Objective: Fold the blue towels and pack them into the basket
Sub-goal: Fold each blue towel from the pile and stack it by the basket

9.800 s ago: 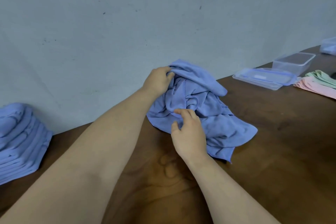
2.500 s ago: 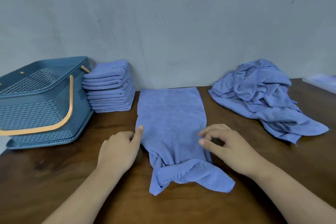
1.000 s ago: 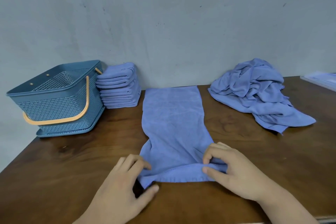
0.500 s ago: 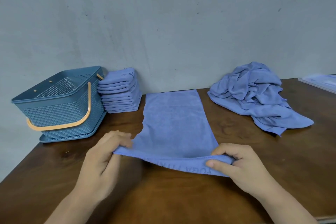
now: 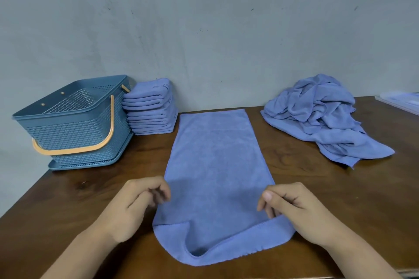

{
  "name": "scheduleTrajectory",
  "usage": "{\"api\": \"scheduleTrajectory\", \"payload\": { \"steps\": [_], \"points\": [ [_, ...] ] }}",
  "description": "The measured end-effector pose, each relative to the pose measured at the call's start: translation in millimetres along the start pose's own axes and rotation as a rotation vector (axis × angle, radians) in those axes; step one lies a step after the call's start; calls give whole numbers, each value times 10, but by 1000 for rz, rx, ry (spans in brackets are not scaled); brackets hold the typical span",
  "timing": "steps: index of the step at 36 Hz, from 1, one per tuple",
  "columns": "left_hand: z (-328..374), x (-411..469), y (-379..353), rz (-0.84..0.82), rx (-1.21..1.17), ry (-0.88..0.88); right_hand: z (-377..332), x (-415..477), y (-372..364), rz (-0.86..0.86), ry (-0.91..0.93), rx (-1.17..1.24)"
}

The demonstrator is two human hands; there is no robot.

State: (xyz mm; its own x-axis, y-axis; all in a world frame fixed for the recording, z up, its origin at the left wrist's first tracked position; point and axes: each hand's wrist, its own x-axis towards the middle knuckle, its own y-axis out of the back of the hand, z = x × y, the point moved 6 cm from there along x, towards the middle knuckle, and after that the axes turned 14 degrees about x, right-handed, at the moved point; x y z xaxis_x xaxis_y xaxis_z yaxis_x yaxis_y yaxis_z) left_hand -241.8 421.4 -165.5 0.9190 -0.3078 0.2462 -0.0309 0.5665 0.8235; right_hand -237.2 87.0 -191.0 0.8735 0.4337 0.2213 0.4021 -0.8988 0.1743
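Note:
One blue towel (image 5: 217, 161) lies spread as a long strip down the middle of the brown table, its near end rippled close to the table's front edge. My left hand (image 5: 133, 208) sits at the strip's left edge with loosely curled, blurred fingers touching the cloth. My right hand (image 5: 294, 208) sits at the right edge, thumb and fingertips over the cloth with a gap between them. Neither hand lifts the towel. A blue perforated basket (image 5: 74, 124) with an orange handle stands at the far left; what is inside is hidden. Beside it is a stack of folded blue towels (image 5: 150, 108).
A crumpled heap of unfolded blue towels (image 5: 324, 115) lies at the back right. A clear plastic lid (image 5: 401, 101) shows at the right border. The grey wall runs right behind the table, and the table's front edge is just below the towel's near end.
Half a second ago both hands pinched the near edge and held it raised. That edge now lies on the table, and both hands have shifted to the strip's sides.

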Motion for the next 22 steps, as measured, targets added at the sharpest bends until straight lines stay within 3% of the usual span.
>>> {"api": "scheduleTrajectory", "payload": {
  "steps": [3,7,13,17,22],
  "points": [
    [-60,198,-25,28,57,80,7,7,37,26,-18,54],
    [-38,415,-161,-9,174,46,16,15,17,23,-42,88],
    [188,178,-395,-274,10,-47,78,-27,19,-23,-64,65],
    [164,-46,-324,-424,96,-105,95,-108,67,-86,-113,-25],
    [40,-202,-288,-467,240,-47,71,-185,90,-134,-128,-187]
  ]
}}
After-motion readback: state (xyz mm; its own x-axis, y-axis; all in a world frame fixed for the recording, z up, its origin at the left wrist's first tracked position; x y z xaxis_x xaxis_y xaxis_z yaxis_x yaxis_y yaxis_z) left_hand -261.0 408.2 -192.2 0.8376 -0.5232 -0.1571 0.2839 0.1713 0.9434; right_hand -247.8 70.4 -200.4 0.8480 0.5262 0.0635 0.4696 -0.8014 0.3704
